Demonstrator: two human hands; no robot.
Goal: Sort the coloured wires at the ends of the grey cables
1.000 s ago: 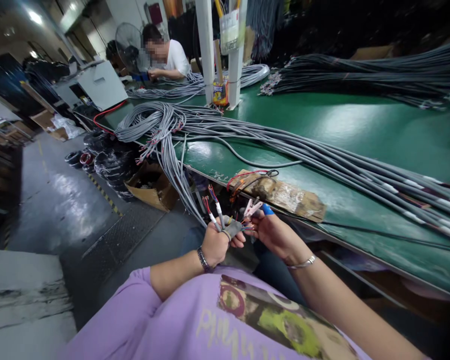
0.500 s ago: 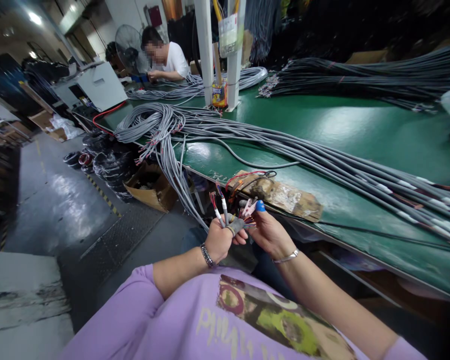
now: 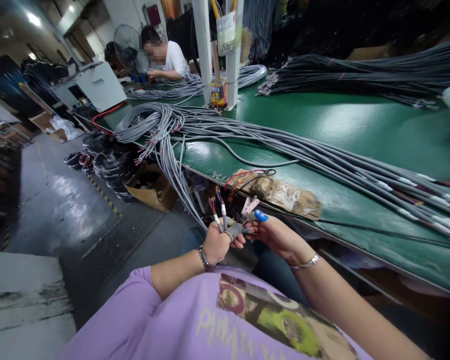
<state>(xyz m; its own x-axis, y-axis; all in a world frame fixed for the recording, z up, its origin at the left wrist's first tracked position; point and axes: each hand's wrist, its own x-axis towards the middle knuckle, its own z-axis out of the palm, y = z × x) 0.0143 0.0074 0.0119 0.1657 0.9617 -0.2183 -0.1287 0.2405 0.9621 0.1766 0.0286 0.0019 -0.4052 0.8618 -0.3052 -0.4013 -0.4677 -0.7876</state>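
Observation:
My left hand is closed around the ends of two grey cables, whose coloured inner wires stick up past my fingers; a grey wrap covers one fingertip. My right hand is closed just to the right of it, pinching a small pink clip and thin coloured wire strands between the hands. The thumb bears a blue fingertip cover. Both hands hover below the front edge of the green table.
A long bundle of grey cables crosses the table, some hanging off its left edge. A taped cardboard pad with red wires lies near the edge. White posts stand behind. Another person works far off. A cardboard box sits on the floor.
Both hands stayed close together at the table edge, shifting slightly up then back. My right hand's clip has turned and moved a little against the wire ends.

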